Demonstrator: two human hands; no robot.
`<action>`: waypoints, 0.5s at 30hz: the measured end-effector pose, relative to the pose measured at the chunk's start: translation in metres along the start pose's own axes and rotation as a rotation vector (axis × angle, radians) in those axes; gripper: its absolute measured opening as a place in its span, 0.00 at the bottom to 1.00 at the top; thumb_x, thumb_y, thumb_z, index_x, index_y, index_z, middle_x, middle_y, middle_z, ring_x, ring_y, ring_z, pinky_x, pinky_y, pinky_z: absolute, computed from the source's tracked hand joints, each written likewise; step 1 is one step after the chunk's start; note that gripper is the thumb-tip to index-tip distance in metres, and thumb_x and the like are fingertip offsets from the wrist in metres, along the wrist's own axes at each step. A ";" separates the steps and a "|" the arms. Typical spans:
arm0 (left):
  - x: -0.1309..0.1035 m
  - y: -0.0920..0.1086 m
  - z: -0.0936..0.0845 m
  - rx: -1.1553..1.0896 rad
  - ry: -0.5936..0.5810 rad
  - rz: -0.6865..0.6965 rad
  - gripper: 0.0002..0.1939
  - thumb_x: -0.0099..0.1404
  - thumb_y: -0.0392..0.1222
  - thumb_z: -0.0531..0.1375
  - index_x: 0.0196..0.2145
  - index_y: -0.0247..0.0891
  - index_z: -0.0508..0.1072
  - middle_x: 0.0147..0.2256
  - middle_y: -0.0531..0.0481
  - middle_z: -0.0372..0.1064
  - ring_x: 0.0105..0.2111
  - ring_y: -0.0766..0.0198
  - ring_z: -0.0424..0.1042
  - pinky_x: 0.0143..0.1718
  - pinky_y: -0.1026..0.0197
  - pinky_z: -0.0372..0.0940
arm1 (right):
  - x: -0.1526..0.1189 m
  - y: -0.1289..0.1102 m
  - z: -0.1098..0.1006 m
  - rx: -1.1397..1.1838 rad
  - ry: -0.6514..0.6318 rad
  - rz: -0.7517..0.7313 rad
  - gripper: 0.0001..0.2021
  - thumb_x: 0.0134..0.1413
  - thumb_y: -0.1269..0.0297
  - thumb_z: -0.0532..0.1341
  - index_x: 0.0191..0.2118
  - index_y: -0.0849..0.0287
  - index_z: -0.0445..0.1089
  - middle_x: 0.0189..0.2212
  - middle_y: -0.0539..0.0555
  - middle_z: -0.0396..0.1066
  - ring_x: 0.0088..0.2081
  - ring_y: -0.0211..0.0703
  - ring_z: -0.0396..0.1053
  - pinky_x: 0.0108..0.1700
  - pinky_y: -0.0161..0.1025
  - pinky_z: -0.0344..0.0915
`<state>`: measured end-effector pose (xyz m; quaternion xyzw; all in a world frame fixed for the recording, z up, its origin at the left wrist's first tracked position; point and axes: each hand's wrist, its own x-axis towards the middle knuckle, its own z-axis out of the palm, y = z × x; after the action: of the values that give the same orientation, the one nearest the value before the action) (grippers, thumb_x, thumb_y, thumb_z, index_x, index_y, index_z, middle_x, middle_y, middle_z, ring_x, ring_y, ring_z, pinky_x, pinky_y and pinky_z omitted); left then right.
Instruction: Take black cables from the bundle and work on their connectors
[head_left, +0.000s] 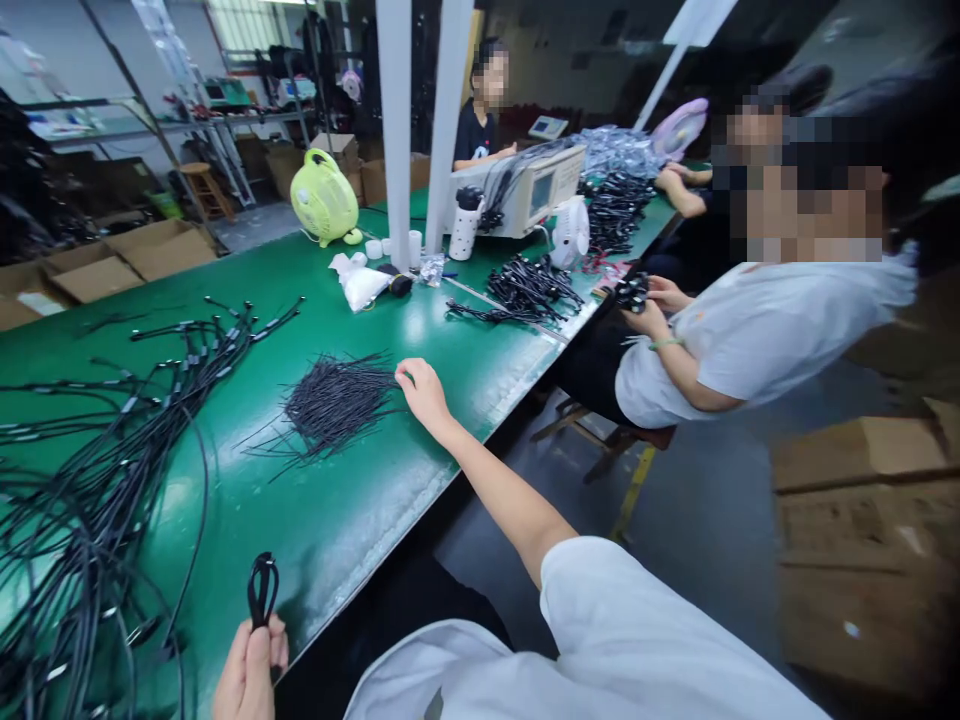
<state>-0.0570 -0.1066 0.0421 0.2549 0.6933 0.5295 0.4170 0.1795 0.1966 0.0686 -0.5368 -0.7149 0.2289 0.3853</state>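
My left hand [251,668] is closed round a folded black cable [262,592], whose loop stands up above the fingers. A heap of thin black twist ties [334,405] lies on the green table [292,520]. At the right end of that heap, my right hand [424,392] has thumb and fingers pinched together, apparently on the end of one tie. Long black cables [112,490] with connectors at their ends spread across the left side of the table, close to my left hand.
Bundled black cables [529,290] lie farther along the table. A white bag [360,285], a green fan [324,198], a white bottle [465,225] and an instrument [544,190] stand behind. A co-worker in a white shirt [757,340] sits at the right. Cartons [847,520] stack behind.
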 end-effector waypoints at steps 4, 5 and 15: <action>-0.011 0.005 0.020 -0.400 -0.066 -0.090 0.24 0.50 0.61 0.69 0.28 0.37 0.72 0.17 0.59 0.52 0.16 0.72 0.53 0.16 0.69 0.52 | -0.073 -0.063 0.025 0.136 -0.178 -0.228 0.04 0.57 0.69 0.61 0.31 0.59 0.72 0.32 0.49 0.68 0.36 0.36 0.67 0.41 0.31 0.61; -0.012 0.007 0.026 -0.454 -0.085 -0.096 0.24 0.51 0.60 0.69 0.33 0.37 0.73 0.16 0.59 0.51 0.15 0.73 0.51 0.15 0.70 0.49 | -0.095 -0.076 0.035 0.177 -0.264 -0.298 0.03 0.55 0.69 0.64 0.30 0.58 0.72 0.30 0.48 0.68 0.34 0.35 0.67 0.38 0.30 0.61; -0.002 0.015 0.025 -0.495 -0.019 -0.002 0.28 0.52 0.60 0.68 0.41 0.36 0.73 0.17 0.60 0.52 0.16 0.72 0.53 0.15 0.70 0.50 | -0.174 -0.119 0.078 0.186 -0.516 -0.612 0.05 0.60 0.69 0.59 0.39 0.60 0.72 0.33 0.50 0.68 0.35 0.35 0.66 0.37 0.30 0.62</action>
<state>-0.0364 -0.0901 0.0548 0.1494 0.5388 0.6804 0.4737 0.0691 0.0011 0.0576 -0.1873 -0.8909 0.2946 0.2905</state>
